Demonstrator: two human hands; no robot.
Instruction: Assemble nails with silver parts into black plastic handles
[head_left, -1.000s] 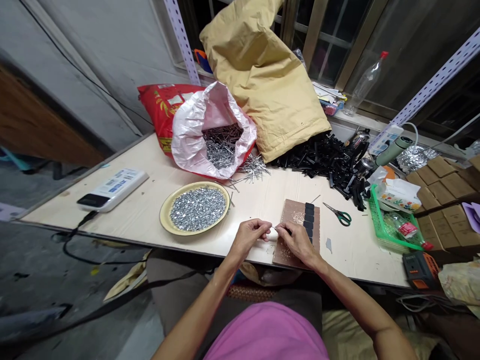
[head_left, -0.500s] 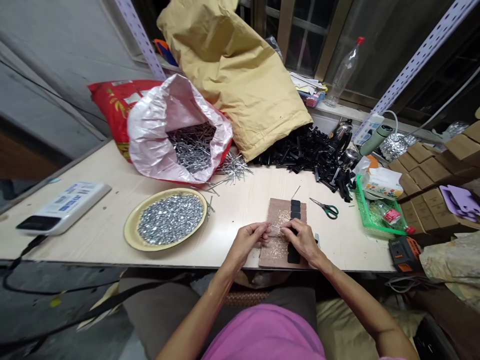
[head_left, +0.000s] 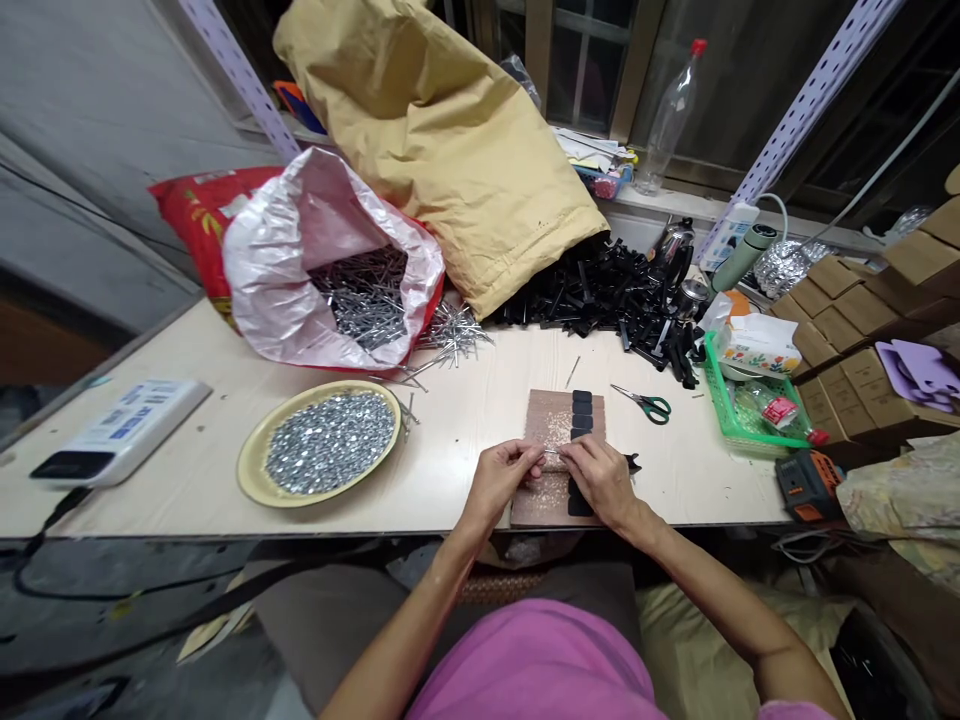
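Observation:
Over a brown board (head_left: 541,500) at the table's front edge, both hands meet with their fingertips almost together. My left hand (head_left: 501,482) is closed in a pinch on one end of a thin metal pin (head_left: 551,453). From the other side my right hand (head_left: 601,482) pinches too, its fingertips at the pin's right end. A black plastic piece (head_left: 634,463) sticks out past the right hand; whether that hand grips it I cannot tell. Black pads (head_left: 581,422) run in a column along the board, partly hidden by the right hand. Pale crumbs dot the board.
To the left stands a yellow dish (head_left: 251,470) of small shiny metal pieces. Behind it a red-and-white sack (head_left: 262,290) spills long pins. Black plastic parts (head_left: 600,290) are heaped at the back. Scissors (head_left: 649,405) and a green basket (head_left: 720,400) lie to the right.
The view has shifted slightly. My hands stay over the board with the pin between their fingertips, and the black piece beyond my right hand now shows more.

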